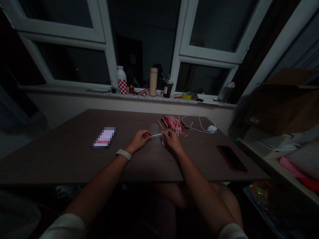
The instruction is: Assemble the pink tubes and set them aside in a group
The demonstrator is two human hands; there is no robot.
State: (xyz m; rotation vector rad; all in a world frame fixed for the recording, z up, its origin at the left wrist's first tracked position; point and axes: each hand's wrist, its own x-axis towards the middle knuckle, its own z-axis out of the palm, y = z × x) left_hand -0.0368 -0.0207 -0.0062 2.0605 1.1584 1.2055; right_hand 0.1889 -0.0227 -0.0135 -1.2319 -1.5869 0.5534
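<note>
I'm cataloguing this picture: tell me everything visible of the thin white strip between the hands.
The strip is narrow, straight and whitish, its material unclear. The left hand and right hand pinch it, one toward each end. It runs nearly level between them, over the brown table; whether it touches the table, I cannot tell.

Brown flat-topped table (pixel 74 149), one; speckled grey stone windowsill (pixel 139 97), one.
Bare hands, two: left hand (pixel 141 138), right hand (pixel 171 138); pale wristband (pixel 124 154), one; thin white strip (pixel 156 135), one between the fingers; slim pink strips (pixel 174 122), many, overlapping, exact count unreadable; phones, two: lit-screen phone (pixel 104 137), dark red-edged phone (pixel 232 159); white plug with cable (pixel 212 128), one; red-and-white checked bottle (pixel 122 81), one; beige cylindrical flask (pixel 153 82), one; dark cup with straw (pixel 168 89), one.
</note>
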